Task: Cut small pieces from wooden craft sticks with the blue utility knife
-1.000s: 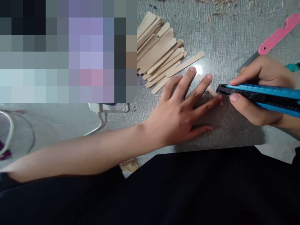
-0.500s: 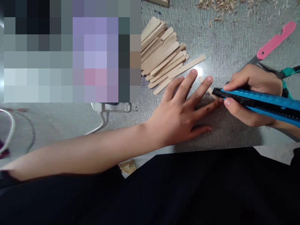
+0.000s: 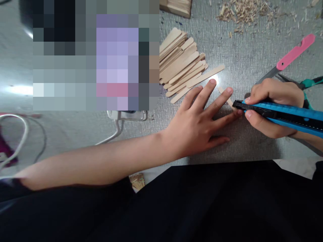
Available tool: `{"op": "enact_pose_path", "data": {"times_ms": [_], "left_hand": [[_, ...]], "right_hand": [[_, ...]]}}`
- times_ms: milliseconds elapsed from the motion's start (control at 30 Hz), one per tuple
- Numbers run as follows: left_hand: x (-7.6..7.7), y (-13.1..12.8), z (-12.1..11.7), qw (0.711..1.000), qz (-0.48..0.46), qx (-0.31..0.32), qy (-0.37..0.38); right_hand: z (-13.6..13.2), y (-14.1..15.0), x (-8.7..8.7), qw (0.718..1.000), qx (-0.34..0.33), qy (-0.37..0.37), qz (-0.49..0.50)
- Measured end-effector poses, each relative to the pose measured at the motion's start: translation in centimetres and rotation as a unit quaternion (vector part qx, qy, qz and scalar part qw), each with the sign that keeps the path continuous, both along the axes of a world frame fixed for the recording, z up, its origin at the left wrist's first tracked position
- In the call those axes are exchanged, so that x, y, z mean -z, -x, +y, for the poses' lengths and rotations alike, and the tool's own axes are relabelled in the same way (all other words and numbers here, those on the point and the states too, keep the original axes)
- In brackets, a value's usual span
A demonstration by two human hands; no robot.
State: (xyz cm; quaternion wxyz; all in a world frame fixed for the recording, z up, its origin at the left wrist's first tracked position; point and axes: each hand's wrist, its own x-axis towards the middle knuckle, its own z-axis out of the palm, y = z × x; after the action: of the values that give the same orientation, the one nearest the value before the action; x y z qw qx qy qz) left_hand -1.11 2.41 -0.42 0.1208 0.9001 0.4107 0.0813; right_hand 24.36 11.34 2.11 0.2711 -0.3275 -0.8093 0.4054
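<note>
My left hand lies palm down with its fingers spread, one fingertip pressing near the end of a short wooden craft stick. My right hand is closed around a blue and black box cutter. The cutter's black tip rests at the lower end of that stick, just beside my left fingertip; its blade is too small to make out. Just beyond my left fingertips lies a fanned pile of craft sticks, with one loose stick angled out to the right.
Behind my right hand lie a pink-handled folding knife and green-handled pliers. Wood chips are scattered at the back, near a wooden block. A white cable runs past my left forearm. The upper left is pixelated.
The whole view has shifted slightly, so things on the table sit a little lower and further right. Both hands keep nearly the same pose, the cutter still at the stick's end.
</note>
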Motion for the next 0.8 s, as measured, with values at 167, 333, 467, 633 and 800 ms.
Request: {"op": "enact_pose_path", "data": {"times_ms": [167, 333, 467, 633, 800], "left_hand": [[0.15, -0.01, 0.0, 1.0, -0.01, -0.003, -0.006], [0.38, -0.07, 0.0, 1.0, -0.014, -0.005, -0.013], [0.41, -0.07, 0.03, 1.0, -0.006, -0.003, -0.015], [0.2, -0.16, 0.08, 1.0, -0.002, -0.005, -0.002], [-0.09, -0.21, 0.26, 1.0, 0.0, -0.007, -0.009]], "right_hand": [[-0.26, 0.01, -0.24, 0.999, 0.027, -0.018, 0.005], [-0.15, 0.01, -0.21, 0.998, 0.008, -0.054, -0.011], [-0.25, 0.16, -0.13, 0.998, 0.013, -0.062, 0.001], [-0.15, 0.13, 0.08, 0.997, 0.003, -0.071, 0.014], [0.16, -0.14, 0.09, 0.998, -0.019, -0.066, -0.003]]}}
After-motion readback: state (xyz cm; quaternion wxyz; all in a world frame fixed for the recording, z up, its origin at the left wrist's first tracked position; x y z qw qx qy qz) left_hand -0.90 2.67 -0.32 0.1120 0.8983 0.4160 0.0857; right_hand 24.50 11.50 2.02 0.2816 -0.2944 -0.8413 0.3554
